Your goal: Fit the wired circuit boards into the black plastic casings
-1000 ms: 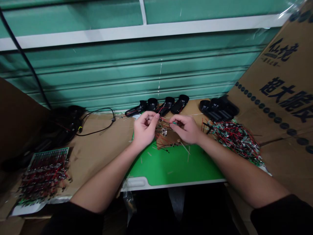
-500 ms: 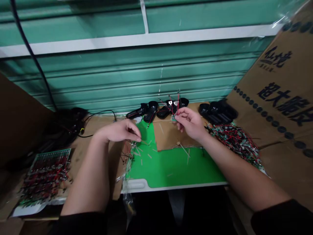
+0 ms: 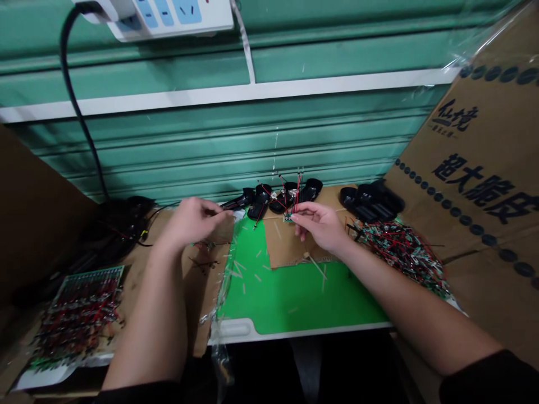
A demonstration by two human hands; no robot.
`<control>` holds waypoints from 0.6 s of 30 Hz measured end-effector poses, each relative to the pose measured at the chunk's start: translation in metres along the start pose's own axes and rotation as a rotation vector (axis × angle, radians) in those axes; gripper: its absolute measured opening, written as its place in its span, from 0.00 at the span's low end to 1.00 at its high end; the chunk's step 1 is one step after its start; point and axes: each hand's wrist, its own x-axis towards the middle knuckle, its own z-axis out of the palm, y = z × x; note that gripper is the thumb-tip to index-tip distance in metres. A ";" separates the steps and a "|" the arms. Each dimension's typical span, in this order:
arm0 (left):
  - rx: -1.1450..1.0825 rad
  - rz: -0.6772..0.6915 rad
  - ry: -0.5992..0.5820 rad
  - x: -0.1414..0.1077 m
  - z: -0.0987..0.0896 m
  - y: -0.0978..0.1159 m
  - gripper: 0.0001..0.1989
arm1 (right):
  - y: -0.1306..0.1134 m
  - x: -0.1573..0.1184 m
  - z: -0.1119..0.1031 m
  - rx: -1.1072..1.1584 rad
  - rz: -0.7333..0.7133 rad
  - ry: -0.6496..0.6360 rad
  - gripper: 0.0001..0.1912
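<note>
My right hand (image 3: 316,224) pinches a small green circuit board (image 3: 288,217) by its edge. Thin red and black wires rise from the board, with small parts at their ends. Behind it stand several glossy black plastic shells (image 3: 258,203). My left hand (image 3: 194,222) hovers over the left side of the work surface, thumb and fingers closed together near a small whitish scrap (image 3: 239,215). What those fingertips hold, if anything, is too small to make out. Below lie short pale strips (image 3: 237,269) on the green board (image 3: 269,303).
On the right lies a heap of wired circuit boards (image 3: 406,252) beside more black shells (image 3: 370,202). A panel of wired boards (image 3: 84,306) sits at left. A large printed carton (image 3: 484,185) bounds the right side; a power strip (image 3: 181,17) hangs above.
My left hand has moved up and left, away from the pale strips. My right hand still holds the circuit board, slightly lower and further left. The view has tilted up, showing the power strip.
</note>
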 end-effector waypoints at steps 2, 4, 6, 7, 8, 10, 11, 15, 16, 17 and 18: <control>-0.118 0.013 -0.093 -0.003 0.035 0.031 0.15 | 0.002 -0.002 0.003 0.004 -0.016 -0.005 0.36; -0.264 0.006 -0.127 -0.011 0.073 0.050 0.15 | 0.004 -0.004 0.006 -0.005 -0.029 -0.008 0.36; -0.344 -0.024 -0.146 -0.019 0.103 0.056 0.15 | 0.006 -0.005 0.008 -0.017 -0.035 -0.007 0.35; -0.374 -0.045 -0.145 -0.023 0.113 0.055 0.15 | 0.008 -0.006 0.009 -0.019 -0.037 -0.003 0.36; -0.396 -0.070 -0.150 -0.025 0.120 0.054 0.15 | 0.009 -0.005 0.010 -0.020 -0.038 0.000 0.36; -0.399 -0.116 -0.143 -0.028 0.124 0.050 0.15 | 0.011 -0.005 0.011 -0.023 -0.037 0.003 0.37; -0.385 -0.136 -0.129 -0.028 0.124 0.049 0.15 | 0.013 -0.005 0.011 -0.028 -0.034 0.003 0.38; -0.328 -0.172 -0.054 -0.030 0.124 0.052 0.14 | 0.016 -0.005 0.011 -0.059 -0.025 0.002 0.39; -0.329 -0.174 -0.052 -0.031 0.125 0.054 0.14 | 0.017 -0.006 0.011 -0.067 -0.026 0.000 0.39; -0.331 -0.175 -0.053 -0.032 0.127 0.056 0.14 | 0.018 -0.007 0.012 -0.075 -0.027 -0.002 0.39; -0.328 -0.178 -0.052 -0.033 0.128 0.057 0.14 | 0.019 -0.008 0.013 -0.084 -0.026 -0.006 0.39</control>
